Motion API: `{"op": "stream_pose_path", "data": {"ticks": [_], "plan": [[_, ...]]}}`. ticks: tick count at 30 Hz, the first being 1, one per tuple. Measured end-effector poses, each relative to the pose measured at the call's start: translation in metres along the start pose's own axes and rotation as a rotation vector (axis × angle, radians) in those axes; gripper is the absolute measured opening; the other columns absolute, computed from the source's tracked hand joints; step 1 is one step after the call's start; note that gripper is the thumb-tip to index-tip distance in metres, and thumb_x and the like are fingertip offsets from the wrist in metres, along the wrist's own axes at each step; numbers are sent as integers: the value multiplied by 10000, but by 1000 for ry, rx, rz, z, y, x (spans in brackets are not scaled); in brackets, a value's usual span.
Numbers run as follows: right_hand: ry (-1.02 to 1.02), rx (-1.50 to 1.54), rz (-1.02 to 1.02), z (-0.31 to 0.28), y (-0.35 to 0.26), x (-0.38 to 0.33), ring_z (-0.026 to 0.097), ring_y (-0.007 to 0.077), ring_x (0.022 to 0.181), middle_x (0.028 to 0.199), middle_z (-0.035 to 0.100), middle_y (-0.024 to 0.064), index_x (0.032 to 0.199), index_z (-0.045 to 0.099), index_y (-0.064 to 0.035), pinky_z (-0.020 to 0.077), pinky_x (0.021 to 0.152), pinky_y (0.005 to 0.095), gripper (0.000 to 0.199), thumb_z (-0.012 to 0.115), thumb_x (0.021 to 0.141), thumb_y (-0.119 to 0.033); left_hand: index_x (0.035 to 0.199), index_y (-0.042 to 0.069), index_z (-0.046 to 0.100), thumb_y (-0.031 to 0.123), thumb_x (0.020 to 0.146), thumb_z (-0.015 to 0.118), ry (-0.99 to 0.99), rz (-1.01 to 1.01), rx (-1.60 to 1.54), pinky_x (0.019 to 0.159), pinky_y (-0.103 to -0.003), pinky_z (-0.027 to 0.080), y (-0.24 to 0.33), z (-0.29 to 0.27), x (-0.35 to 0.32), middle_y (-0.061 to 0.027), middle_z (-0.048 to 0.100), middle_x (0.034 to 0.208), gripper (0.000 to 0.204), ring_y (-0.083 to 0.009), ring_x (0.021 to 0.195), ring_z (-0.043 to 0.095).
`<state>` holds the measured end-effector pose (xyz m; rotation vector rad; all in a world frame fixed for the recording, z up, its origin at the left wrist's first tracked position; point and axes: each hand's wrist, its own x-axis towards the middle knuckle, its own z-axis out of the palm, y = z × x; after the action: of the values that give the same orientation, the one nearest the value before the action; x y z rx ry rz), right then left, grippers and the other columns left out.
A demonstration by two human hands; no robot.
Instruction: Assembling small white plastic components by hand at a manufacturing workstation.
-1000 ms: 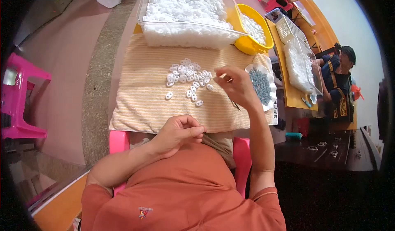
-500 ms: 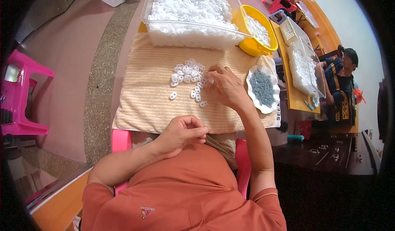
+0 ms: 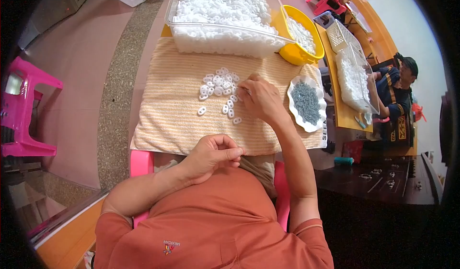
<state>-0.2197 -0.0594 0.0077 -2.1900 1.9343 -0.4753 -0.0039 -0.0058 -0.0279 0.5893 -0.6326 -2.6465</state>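
Observation:
A loose pile of small white oval plastic pieces (image 3: pixel 218 83), each with two holes, lies on a striped towel (image 3: pixel 177 111). A few strays lie just in front of the pile. At its right edge is my right hand (image 3: pixel 261 97), fingers bent down and closed together; a bit of white shows by the fingertips, but whether they grip a piece is hidden. Close to my body, at the towel's front edge, my left hand (image 3: pixel 214 158) is curled with thumb and forefinger pinched. Whatever that pinch holds is too small to make out.
Behind the pile stands a clear bin (image 3: pixel 225 37) heaped with white pieces, beside a yellow basin (image 3: pixel 297 53). To the right, a scalloped white dish (image 3: pixel 292 105) holds many thin grey pieces. Another person (image 3: pixel 395 87) sits at a side table; a pink stool (image 3: pixel 24 111) stands left.
My right hand has shifted slightly at the pile's right edge, its fingers drawn closer together. My left hand has stayed where it was.

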Motion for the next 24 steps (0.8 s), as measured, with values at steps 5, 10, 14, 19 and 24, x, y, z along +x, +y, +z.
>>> {"op": "stream_pose_path", "data": {"ticks": [5, 10, 14, 19, 24], "plan": [[28, 8, -12, 3, 1, -2, 608, 351, 862, 919, 619, 149, 879, 654, -43, 477, 768, 429, 168, 583, 850, -192, 913, 36, 610, 48, 866, 654, -3, 13, 3, 675, -253, 552, 1, 1, 0, -109, 661, 972, 65, -123, 751, 641], [191, 205, -52, 2, 0, -16, 627, 231, 706, 809, 623, 126, 909, 654, -11, 481, 624, 315, 109, 652, 817, -69, 924, 37, 603, 64, 873, 650, 27, 10, 21, 679, -259, 558, 2, 2, -1, -96, 662, 966, 74, -120, 750, 638], [54, 627, 141, 0, -16, -50, 580, 66, 704, 806, 631, 50, 937, 632, 33, 481, 594, 228, 102, 614, 895, -58, 955, 25, 599, 96, 872, 666, 97, 63, -16, 677, -249, 543, 4, 7, -1, -41, 625, 835, 128, -103, 739, 612], [-29, 1127, 292, 2, -58, -89, 607, 82, 745, 839, 633, 44, 1002, 623, 41, 516, 640, 214, 116, 597, 903, -13, 1079, 35, 577, 132, 906, 628, 160, 200, -34, 710, -244, 547, 5, 9, -1, -25, 636, 884, 205, -96, 763, 618], [98, 1086, 157, 12, -60, -101, 618, 104, 797, 936, 615, 69, 1045, 614, 53, 529, 670, 221, 148, 571, 909, 15, 974, 63, 614, 150, 909, 627, 170, 206, -25, 714, -248, 550, -1, 5, 0, -26, 646, 845, 109, -102, 761, 624]]}}
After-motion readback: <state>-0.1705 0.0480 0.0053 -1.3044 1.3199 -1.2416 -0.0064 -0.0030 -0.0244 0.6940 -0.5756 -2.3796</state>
